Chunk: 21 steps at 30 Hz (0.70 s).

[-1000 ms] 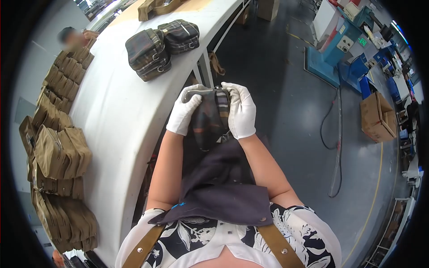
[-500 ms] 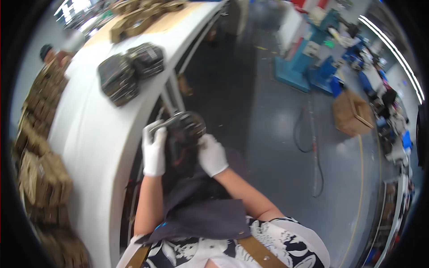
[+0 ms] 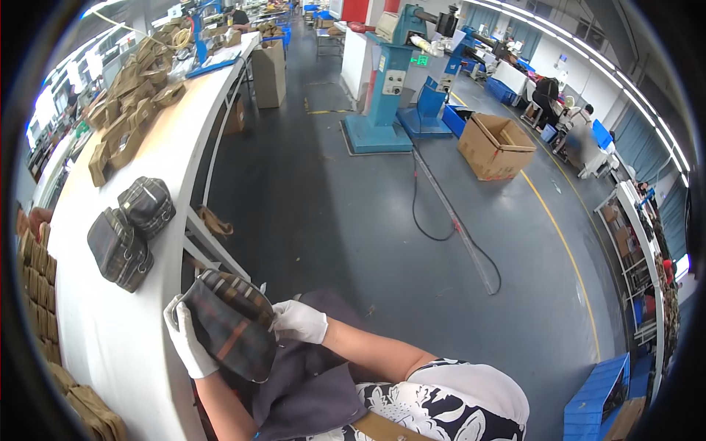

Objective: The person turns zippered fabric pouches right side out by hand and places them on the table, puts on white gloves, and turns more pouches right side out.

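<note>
A dark plaid bag point(image 3: 224, 331) with a reddish stripe is held over my lap, beside the table's front edge. My left hand point(image 3: 190, 344), in a white glove, grips its left side, the fingers partly behind it. At the bag's right edge my gloved right hand point(image 3: 301, 322) is closed with fingers pinched on the edge; the exact part between the fingertips is hidden. A lighter plaid section shows along the upper right side of the bag. On the white table, one plaid bag point(image 3: 118, 250) lies against another plaid bag point(image 3: 147, 204).
Brown bags point(image 3: 132, 117) are heaped along the far part of the white table point(image 3: 140, 353), with more stacked brown bags point(image 3: 37, 294) at its left. Across the floor stand a teal machine point(image 3: 382, 103), a cardboard box point(image 3: 496, 151) and a cable point(image 3: 415, 213). A blue crate point(image 3: 596, 400) sits lower right.
My view has swung up and right. The bag has turned in my hands and now shows its broad striped face. Both hands still hold it.
</note>
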Each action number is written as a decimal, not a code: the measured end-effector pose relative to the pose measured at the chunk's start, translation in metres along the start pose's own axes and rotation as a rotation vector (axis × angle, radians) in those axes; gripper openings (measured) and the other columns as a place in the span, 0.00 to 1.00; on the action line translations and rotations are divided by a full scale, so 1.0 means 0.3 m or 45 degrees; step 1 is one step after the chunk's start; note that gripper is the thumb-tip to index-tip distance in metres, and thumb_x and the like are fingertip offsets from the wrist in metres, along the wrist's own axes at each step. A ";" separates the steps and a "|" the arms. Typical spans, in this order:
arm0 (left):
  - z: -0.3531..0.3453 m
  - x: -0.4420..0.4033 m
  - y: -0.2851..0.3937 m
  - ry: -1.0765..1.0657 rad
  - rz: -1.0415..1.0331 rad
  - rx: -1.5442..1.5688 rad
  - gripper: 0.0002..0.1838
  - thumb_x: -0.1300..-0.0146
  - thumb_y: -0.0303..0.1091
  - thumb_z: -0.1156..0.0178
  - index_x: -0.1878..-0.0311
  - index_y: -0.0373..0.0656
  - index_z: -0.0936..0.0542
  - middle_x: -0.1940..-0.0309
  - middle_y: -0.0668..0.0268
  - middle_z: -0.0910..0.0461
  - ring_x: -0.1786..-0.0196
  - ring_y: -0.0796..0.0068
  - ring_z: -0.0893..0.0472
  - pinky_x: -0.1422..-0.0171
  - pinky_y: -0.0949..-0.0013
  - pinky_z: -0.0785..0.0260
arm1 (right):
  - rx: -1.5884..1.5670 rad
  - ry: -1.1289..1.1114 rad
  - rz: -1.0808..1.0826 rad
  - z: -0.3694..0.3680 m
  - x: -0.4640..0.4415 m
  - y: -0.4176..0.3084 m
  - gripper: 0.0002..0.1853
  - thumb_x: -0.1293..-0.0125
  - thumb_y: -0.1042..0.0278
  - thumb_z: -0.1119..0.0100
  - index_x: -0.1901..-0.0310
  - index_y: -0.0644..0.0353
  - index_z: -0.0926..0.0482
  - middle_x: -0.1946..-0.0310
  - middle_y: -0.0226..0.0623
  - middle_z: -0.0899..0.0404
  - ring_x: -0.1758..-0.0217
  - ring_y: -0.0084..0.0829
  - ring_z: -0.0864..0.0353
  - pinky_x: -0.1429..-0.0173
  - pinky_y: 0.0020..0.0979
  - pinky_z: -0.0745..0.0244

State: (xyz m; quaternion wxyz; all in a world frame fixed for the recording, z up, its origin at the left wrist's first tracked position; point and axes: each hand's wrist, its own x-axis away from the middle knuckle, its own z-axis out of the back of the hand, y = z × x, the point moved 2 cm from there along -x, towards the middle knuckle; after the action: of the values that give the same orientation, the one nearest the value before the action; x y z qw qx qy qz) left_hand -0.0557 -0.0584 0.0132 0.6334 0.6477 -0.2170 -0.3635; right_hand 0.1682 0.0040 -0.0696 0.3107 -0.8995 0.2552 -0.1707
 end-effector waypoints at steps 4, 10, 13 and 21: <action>-0.001 -0.003 -0.009 -0.024 0.023 0.062 0.16 0.25 0.41 0.48 0.45 0.39 0.24 0.52 0.67 0.24 0.48 0.76 0.27 0.37 0.71 0.37 | -0.058 -0.183 0.023 0.005 0.001 -0.010 0.10 0.39 0.81 0.43 0.56 0.65 0.19 0.64 0.33 0.16 0.64 0.22 0.17 0.58 0.25 0.22; -0.035 0.006 0.051 -0.019 -0.003 -0.101 0.17 0.26 0.41 0.48 0.46 0.38 0.22 0.51 0.65 0.22 0.49 0.74 0.25 0.40 0.71 0.34 | 0.346 -0.021 0.311 0.045 0.023 0.013 0.06 0.31 0.71 0.43 0.57 0.62 0.22 0.64 0.34 0.20 0.61 0.30 0.21 0.56 0.31 0.25; -0.056 -0.019 0.074 0.132 0.317 0.349 0.16 0.27 0.42 0.45 0.45 0.42 0.21 0.55 0.71 0.23 0.53 0.79 0.27 0.44 0.73 0.34 | 0.100 -0.017 0.165 -0.081 0.016 -0.131 0.07 0.29 0.66 0.44 0.59 0.61 0.24 0.70 0.30 0.19 0.73 0.22 0.20 0.69 0.24 0.23; -0.142 -0.142 -0.395 -0.426 1.032 1.188 0.26 0.27 0.53 0.53 0.37 0.43 0.26 0.46 0.59 0.20 0.47 0.59 0.20 0.43 0.53 0.26 | 0.302 0.305 0.422 -0.272 -0.325 -0.268 0.07 0.35 0.73 0.46 0.70 0.59 0.22 0.79 0.22 0.26 0.79 0.12 0.31 0.74 0.19 0.34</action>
State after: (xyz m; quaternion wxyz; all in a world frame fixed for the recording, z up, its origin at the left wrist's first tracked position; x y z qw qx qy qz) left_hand -0.0725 0.0138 -0.0971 0.3298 0.6564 -0.6760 -0.0587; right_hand 0.0795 0.0749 0.0289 0.4056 -0.7758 0.4127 -0.2516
